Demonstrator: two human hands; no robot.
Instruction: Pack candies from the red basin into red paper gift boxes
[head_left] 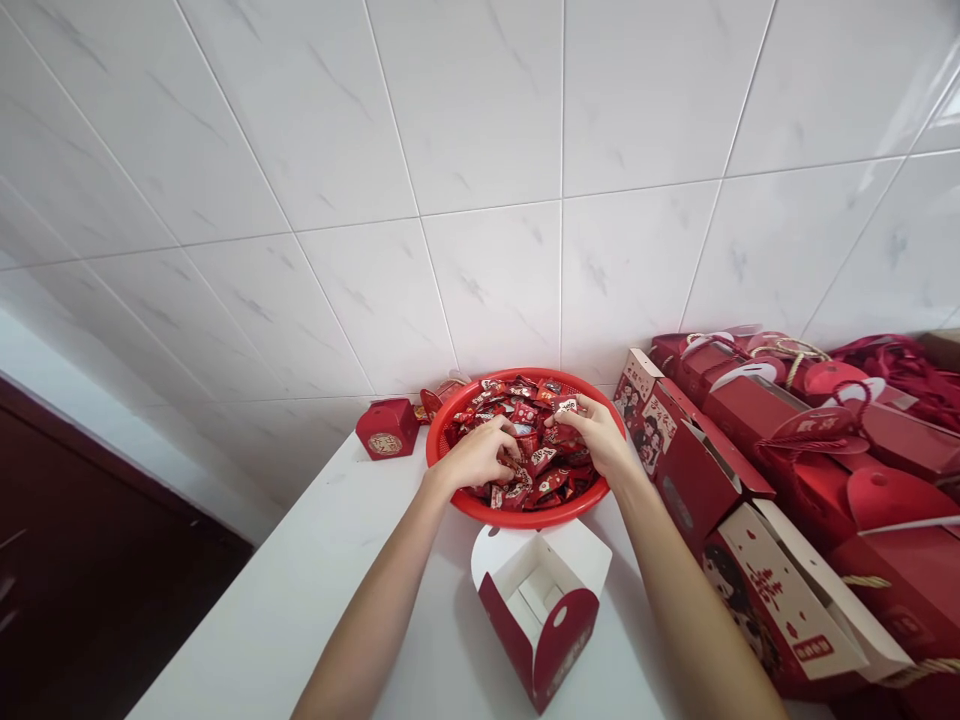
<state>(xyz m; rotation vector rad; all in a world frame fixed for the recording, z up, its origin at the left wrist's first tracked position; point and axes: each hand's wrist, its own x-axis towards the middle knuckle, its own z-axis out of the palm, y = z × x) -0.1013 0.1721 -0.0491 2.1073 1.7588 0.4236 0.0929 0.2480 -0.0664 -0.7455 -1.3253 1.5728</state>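
A red plastic basket point(517, 519) full of small red-wrapped candies point(544, 460) stands against the wall. My left hand point(480, 456) reaches into its left side; the fingers are bent and apart over the candies, and no candy shows in their grasp. At the right side my right hand point(600, 438) pinches a wrapped candy point(566, 405) between thumb and fingers, just above the pile. In front of the basket, between my forearms, an open red gift box point(538, 625) with a white inside stands with its flaps spread. No candy is visible in it.
A small closed red box point(387, 430) sits left of the basket on the white table point(322, 560). Rows of red gift boxes point(780, 440) with cord handles crowd the right side, near my right forearm. A tiled wall point(495, 290) rises directly behind.
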